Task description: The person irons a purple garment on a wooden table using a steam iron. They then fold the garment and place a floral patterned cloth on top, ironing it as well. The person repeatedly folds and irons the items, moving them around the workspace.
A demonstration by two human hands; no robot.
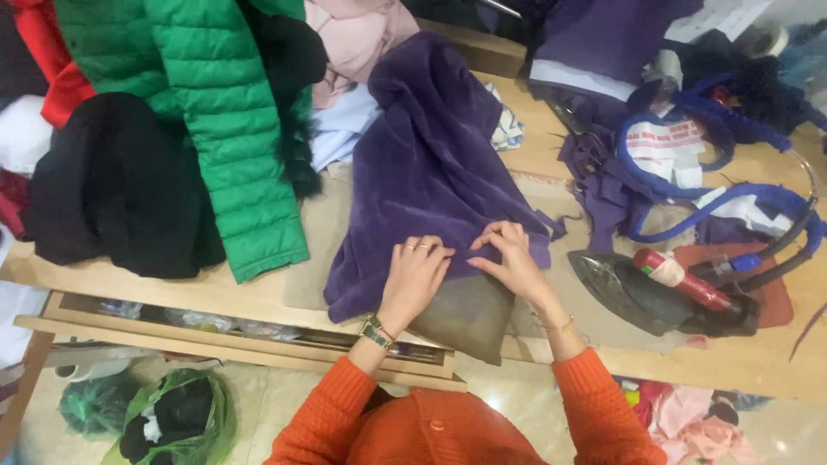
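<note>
So both hands are working the bottom edge of the purple velvet fabric: the left hand is lying nearly flat, fingers loosely curled and pressing the cloth down, while the right hand is pinching a little fold of the hem between thumb and fingertips. That fabric is sitting mid-worktop over a grey pressing pad, with the iron parked just to the right, untouched, and a green puffer jacket off to the left. Looks like the fold is only getting started, pressing not done yet.
</note>
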